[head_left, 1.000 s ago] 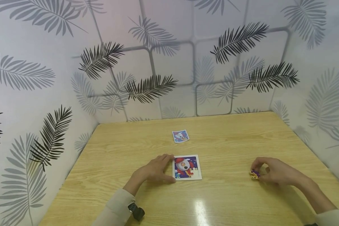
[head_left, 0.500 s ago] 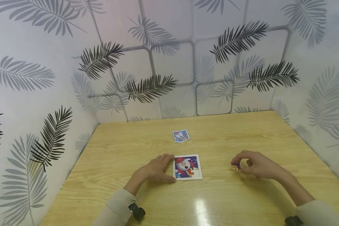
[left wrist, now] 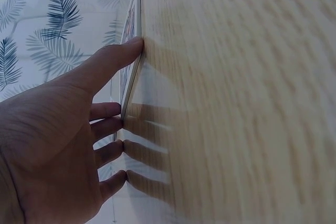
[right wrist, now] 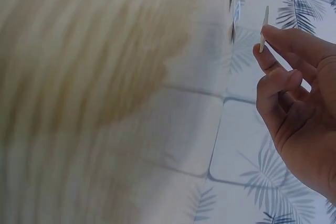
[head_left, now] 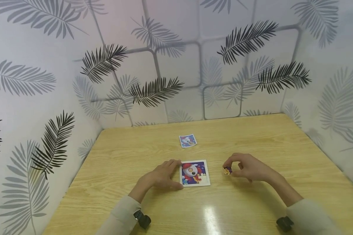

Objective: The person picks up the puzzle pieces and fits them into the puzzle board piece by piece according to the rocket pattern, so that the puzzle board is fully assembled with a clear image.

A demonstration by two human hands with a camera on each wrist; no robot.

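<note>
A square jigsaw board (head_left: 204,180) with a white rim lies on the table, its picture a white-and-red figure on purple; a pale bare patch shows at its lower right. My left hand (head_left: 161,176) rests at the board's left side, thumb at the near corner and forefinger at the far one. In the left wrist view its thumb touches the board's edge (left wrist: 137,19), and the other fingers extend to the tabletop. Between thumb and forefinger, my right hand (head_left: 251,168) pinches a purple-and-yellow puzzle piece (head_left: 227,170), just right of the board. Edge-on, the thin piece (right wrist: 265,17) appears in the right wrist view.
Behind the board lies a small picture card (head_left: 188,141) with a similar figure. The wooden table (head_left: 129,147) meets leaf-patterned walls (head_left: 182,75) at the back and sides. Each wrist wears a dark strap (head_left: 284,223).
My right hand has carried the puzzle piece leftward across the table, from far right to beside the board. The left hand and the board have stayed in place.
</note>
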